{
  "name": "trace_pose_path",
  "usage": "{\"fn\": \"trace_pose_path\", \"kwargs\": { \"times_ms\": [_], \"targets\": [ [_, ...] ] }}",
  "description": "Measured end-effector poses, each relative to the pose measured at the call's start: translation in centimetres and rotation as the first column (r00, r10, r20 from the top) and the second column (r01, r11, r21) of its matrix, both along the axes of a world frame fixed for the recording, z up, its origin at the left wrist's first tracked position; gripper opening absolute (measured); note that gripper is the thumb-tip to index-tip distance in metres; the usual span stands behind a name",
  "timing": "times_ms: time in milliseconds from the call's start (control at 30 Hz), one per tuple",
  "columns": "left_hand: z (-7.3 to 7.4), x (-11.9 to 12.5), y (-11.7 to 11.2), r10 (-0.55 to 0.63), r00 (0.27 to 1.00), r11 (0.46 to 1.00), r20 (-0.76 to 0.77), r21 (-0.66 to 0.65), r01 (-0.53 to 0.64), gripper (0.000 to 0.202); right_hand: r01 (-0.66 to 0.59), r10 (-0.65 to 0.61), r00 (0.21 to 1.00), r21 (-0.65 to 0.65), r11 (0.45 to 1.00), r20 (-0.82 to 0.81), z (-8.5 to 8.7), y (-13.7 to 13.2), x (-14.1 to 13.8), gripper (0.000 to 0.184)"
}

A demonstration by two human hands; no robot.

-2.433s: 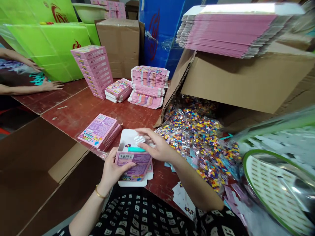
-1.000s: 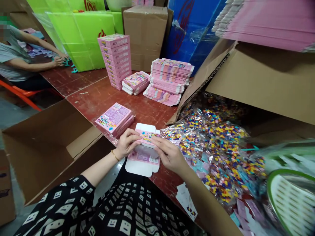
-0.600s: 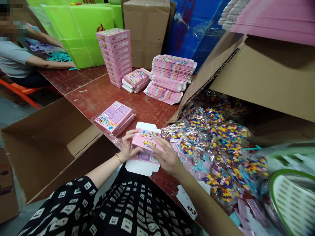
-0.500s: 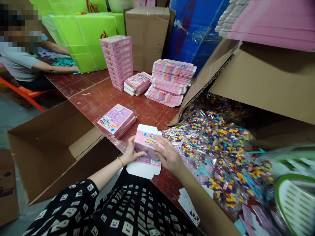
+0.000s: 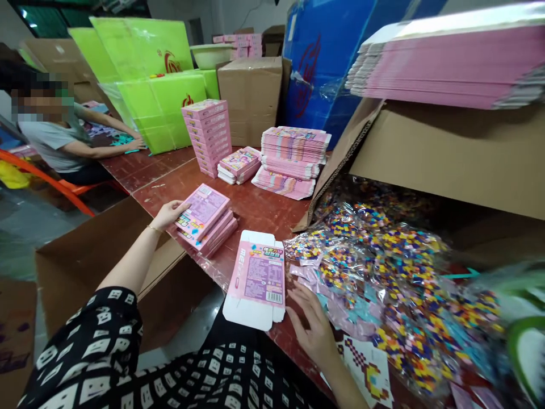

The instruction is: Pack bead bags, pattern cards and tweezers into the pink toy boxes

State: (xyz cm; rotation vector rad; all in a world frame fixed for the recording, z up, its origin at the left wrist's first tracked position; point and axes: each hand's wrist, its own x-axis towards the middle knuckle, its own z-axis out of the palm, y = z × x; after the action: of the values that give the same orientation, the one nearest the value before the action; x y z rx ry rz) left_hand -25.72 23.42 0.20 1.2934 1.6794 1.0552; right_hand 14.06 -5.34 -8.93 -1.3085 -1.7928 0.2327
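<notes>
A pink box with its end flaps unfolded lies on the red table in front of me, and neither hand touches it. My left hand rests on the left edge of a short stack of closed pink boxes, its fingers partly curled against the top one. My right hand lies low on the table at the edge of the clear bags of coloured pieces, fingers stretched out with nothing in them. A printed pattern sheet lies just to its right.
An open cardboard carton stands below the table's left edge. Further back sit a tall stack of pink boxes, piles of flat pink blanks and a big carton on its side. A person works at far left.
Both hands have let go of the pink box, which now lies flat. My left hand has reached left to the short stack, and my right has dropped beside the bags.
</notes>
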Motion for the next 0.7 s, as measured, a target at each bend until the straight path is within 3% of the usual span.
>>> {"fn": "trace_pose_path", "kwargs": {
  "times_ms": [133,300,467,567,633,700],
  "targets": [
    [-0.9,-0.3,-0.7,0.007,1.0,0.998,0.0,-0.061,-0.007,0.047,0.058,-0.059,0.998,-0.027,0.998,-0.028,-1.1,-0.8,0.4,0.035],
    [-1.3,-0.5,-1.1,0.012,1.0,0.99,0.018,-0.14,-0.009,0.048,0.038,-0.04,0.998,-0.041,0.998,-0.05,-1.3,-0.5,-0.2,0.031],
    [-2.4,-0.7,-1.3,0.119,0.992,0.993,0.036,-0.016,-0.118,0.045,-0.02,0.014,0.996,-0.059,0.998,-0.093,-1.1,0.3,-0.7,0.028],
    [-3.7,-0.5,-2.1,0.235,0.962,0.951,0.139,0.174,-0.257,0.054,-0.082,0.063,0.977,-0.088,0.993,-0.205,-0.5,3.4,-1.2,0.025],
    [-4.9,0.0,-3.1,0.319,0.919,0.89,0.231,0.261,-0.375,0.067,-0.14,0.08,0.929,-0.142,0.98,-0.361,0.1,7.7,-2.4,0.023],
    [-6.3,0.7,-3.9,0.392,0.87,0.835,0.298,0.281,-0.472,0.074,-0.234,0.061,0.825,-0.242,0.942,-0.561,0.7,13.4,-4.8,0.026]
  ]
}}
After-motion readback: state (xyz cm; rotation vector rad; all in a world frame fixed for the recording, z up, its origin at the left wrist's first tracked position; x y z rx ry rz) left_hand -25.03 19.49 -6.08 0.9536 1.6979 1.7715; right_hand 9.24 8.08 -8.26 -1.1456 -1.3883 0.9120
